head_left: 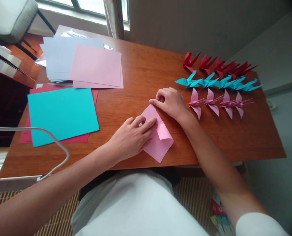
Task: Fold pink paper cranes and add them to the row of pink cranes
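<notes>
A sheet of pink origami paper (158, 149) lies on the table close to my body, turned like a diamond and partly folded, with one flap curling up on its right side. My left hand (136, 136) rests across the sheet, fingers bent and pressed onto the fold, covering its left part. At the top corner, the thumb and curled fingers of my right hand (172, 102) hold the paper's tip; the exact contact is small and partly hidden. Just right of that hand starts a row of pink paper cranes (195, 102).
Behind the pink row stand turquoise cranes (207, 81) and red cranes (218, 66). On the left lie turquoise sheets (63, 114), red sheets (23, 137), pink sheets (96, 65) and pale blue sheets (58, 57). A white cable (62, 146) loops over the table's left front edge.
</notes>
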The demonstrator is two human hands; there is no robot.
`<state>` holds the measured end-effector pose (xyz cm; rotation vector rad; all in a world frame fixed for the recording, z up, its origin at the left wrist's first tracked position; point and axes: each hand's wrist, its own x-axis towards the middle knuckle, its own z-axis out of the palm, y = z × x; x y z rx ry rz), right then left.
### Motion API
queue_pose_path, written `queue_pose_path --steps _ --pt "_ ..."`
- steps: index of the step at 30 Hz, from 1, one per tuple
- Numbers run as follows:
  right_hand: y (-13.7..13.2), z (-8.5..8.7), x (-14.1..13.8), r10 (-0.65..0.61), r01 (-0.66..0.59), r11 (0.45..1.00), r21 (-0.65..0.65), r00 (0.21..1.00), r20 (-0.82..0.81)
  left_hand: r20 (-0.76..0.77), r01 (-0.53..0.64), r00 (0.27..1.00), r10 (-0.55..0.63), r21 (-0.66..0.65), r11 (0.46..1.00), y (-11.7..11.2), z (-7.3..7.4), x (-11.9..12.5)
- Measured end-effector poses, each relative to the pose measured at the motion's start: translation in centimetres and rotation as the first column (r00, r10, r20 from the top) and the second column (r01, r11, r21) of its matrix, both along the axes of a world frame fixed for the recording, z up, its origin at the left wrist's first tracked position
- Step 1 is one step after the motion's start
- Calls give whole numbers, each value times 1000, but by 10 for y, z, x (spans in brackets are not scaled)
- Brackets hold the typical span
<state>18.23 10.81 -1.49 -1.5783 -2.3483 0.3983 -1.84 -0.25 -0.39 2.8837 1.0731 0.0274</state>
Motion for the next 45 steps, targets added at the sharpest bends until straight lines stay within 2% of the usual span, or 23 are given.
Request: queue_pose_path --steps 6,11,18,23,26,28,32,36,39,41,45 --pt "-5 -3 2 -4 4 999 36 1000 -3 12 -11 1000 11 22 1000 -1 -3 0" --pt "-17 1 10 13 -12 1000 13 999 -35 30 -14 999 13 21 1000 -1 -3 0" --pt "-45 8 41 153 -158 985 -70 986 -70 52 -19 998 19 1 1000 0 -3 0" --pt "-52 13 47 205 -217 969 -116 973 -106 126 -11 992 16 -35 999 2 -5 -3" --pt "-52 15 42 151 -170 979 -117 977 -151 218 0 976 9 -40 999 4 -4 -7" --pt "-54 14 40 97 -118 987 -108 979 -182 285 -40 957 44 -20 999 5 -3 -11" --pt "-63 11 43 -37 -8 992 -127 935 -352 351 -231 911 217 -3 973 3 0 -20" --pt "-84 16 45 -211 86 962 -261 839 -502 344 -365 867 361 -56 929 -2 1 -26" --pt "-104 24 40 -215 85 952 -294 869 -446 318 -411 849 422 -103 906 -7 1 -24" --pt "-115 25 35 -189 91 964 -249 896 -403 289 -421 852 436 -116 900 -11 0 -21" --pt "-124 15 32 -240 187 968 -166 884 -401 230 -418 876 424 -76 905 -14 -2 -16"
